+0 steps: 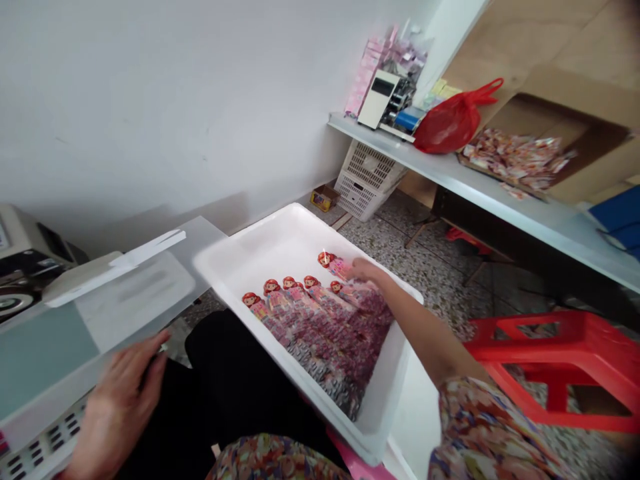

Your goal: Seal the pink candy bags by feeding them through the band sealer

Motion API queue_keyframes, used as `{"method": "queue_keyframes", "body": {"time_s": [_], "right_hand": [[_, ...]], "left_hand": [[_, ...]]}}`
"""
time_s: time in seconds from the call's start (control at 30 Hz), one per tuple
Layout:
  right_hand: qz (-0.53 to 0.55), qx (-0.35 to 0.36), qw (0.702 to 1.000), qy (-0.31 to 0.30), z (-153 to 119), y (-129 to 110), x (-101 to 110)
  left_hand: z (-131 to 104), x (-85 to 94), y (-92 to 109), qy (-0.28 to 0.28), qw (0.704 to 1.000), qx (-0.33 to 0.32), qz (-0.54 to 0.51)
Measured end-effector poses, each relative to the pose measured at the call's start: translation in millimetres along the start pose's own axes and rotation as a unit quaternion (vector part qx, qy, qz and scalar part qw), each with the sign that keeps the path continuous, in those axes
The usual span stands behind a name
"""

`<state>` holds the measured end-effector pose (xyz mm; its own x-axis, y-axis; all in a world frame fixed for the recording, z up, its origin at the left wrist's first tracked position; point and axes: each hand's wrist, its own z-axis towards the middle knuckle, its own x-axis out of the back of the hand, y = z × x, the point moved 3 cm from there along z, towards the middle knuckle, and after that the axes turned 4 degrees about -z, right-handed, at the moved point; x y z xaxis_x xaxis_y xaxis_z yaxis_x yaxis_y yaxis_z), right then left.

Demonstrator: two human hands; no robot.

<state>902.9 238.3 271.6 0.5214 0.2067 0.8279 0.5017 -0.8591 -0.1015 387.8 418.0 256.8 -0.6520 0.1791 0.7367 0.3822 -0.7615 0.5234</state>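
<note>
My right hand (367,272) reaches over the far right side of a deep white plastic tub (250,247), its fingers closed on a small doll figure (331,261) with red hair and a pink dress. Below it, several like figures (290,297) stand in overlapping rows, heads toward the far side, filling the near right part of the tub. Their lower parts blur into pink and grey. At the left, my left hand (123,393) hovers by the edge of a table, thumb apart from the fingers, with nothing visible in it.
A table (45,353) at left bears a machine (30,253) and a white strip (120,263). A red stool (555,367) stands right. The far bench (450,173) carries another machine (383,100), a red bag (450,123) and a carton (550,100) of packets. White crates (367,180) sit beneath.
</note>
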Motion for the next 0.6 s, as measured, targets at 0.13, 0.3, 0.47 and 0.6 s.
{"method": "queue_keyframes", "body": {"time_s": [0.13, 0.3, 0.47, 0.6], "right_hand": [[0.088, 0.113, 0.990, -0.013, -44.3, -62.3, 3.6], [0.297, 0.284, 0.865, -0.287, -116.4, -175.1, -34.1], [0.270, 0.372, 0.731, -0.504, -146.8, -240.5, -33.8], [0.313, 0.409, 0.743, -0.428, -129.4, -273.4, -29.2]], "left_hand": [[49.0, -35.1, 82.0, 0.059, 0.989, -0.121, 0.064], [76.7, -58.8, 105.8, 0.031, 0.988, -0.106, 0.109], [75.9, -15.5, 63.5, 0.048, 0.997, -0.056, 0.008], [75.7, 12.0, 27.7, 0.051, 0.967, 0.140, -0.206]]}}
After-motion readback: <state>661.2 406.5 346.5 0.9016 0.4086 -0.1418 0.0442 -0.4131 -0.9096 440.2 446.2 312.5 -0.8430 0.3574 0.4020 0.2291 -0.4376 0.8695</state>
